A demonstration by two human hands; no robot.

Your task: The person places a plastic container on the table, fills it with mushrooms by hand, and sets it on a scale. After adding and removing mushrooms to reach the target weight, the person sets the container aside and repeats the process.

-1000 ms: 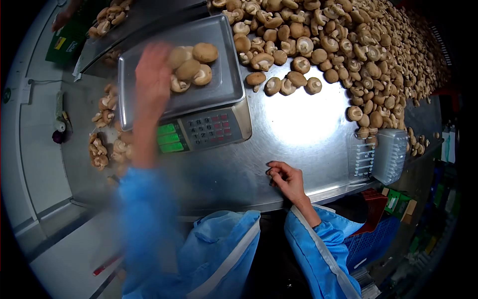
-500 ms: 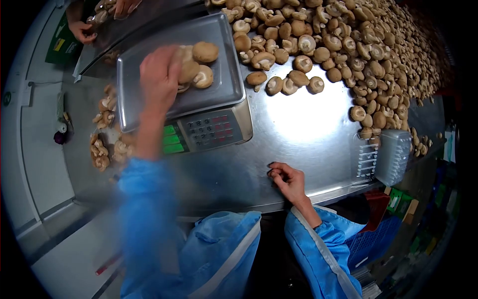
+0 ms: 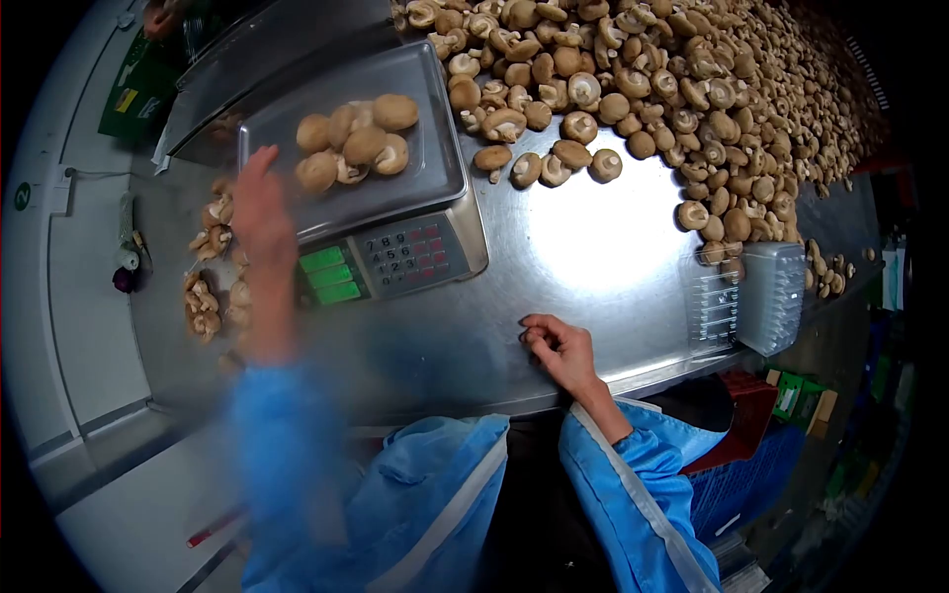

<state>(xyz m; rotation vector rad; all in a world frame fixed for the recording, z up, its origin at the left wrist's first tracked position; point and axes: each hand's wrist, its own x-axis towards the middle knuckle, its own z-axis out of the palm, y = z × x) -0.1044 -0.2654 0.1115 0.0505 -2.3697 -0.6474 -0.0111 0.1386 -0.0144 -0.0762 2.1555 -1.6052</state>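
Observation:
My left hand [image 3: 263, 203], smeared by motion, is over the left edge of the scale's metal pan [image 3: 420, 94]. Several brown-capped mushrooms [image 3: 366, 145] lie grouped on that pan, to the right of the hand and apart from it. Its fingers are too blurred to read. Below the pan is the scale's keypad [image 3: 403, 255] with green display windows [image 3: 331, 277]. My right hand [image 3: 560, 348] hovers near or rests at the front of the steel table [image 3: 474, 336], fingers curled in toward the thumb. What they hold, if anything, I cannot make out.
A large heap of mushrooms [image 3: 682, 89] spreads over the table's back right. Stacked clear plastic punnets [image 3: 773, 296] stand at the right edge. More mushrooms [image 3: 203, 306] lie left of the scale. Another person's hand [image 3: 160, 18] shows at the top left, near a green crate [image 3: 138, 94].
My left hand has moved off the mushrooms on the pan, left and toward me, uncovering several of them. My right hand stays curled in about the same place. The view has shifted slightly.

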